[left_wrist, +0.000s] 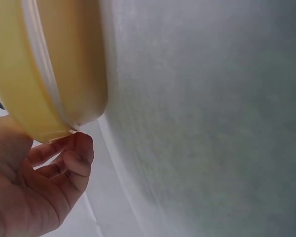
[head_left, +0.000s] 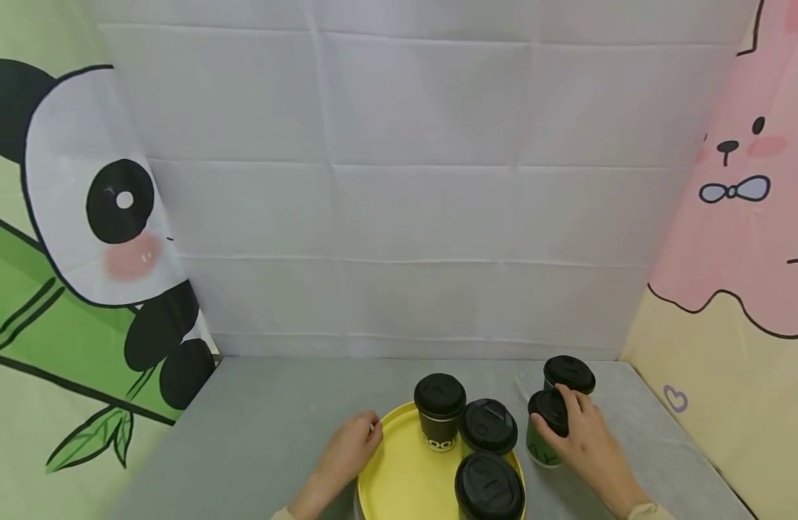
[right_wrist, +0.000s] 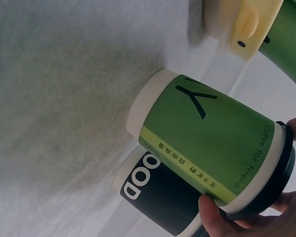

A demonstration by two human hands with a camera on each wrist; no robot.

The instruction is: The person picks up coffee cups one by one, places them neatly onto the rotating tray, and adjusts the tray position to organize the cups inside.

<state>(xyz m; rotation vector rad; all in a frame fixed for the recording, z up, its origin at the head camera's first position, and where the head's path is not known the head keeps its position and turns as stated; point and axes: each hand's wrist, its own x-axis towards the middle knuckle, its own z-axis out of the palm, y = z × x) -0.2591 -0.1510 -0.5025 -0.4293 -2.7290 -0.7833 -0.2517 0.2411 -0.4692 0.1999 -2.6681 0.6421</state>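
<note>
My right hand (head_left: 588,440) grips a green paper coffee cup (right_wrist: 202,133) round its black lid, fingers and thumb at the lid's edge. The cup is upright, its base close over the table, right of a round yellow tray (head_left: 399,477). Just behind it is a dark coffee cup (right_wrist: 155,195) with white letters. At the tray's left rim, my left hand (head_left: 348,449) curls its fingers and pinches the edge. On the tray are a black cup (head_left: 440,426) with a cartoon-eye print, a lidded cup (head_left: 489,426) and a nearer lidded cup (head_left: 489,486).
The grey-covered table (head_left: 262,419) extends left of the tray and right of the cups. A white cloth (head_left: 411,209) hangs at the back. Printed side panels show a panda (head_left: 80,217) on the left and a pink animal (head_left: 730,238) on the right.
</note>
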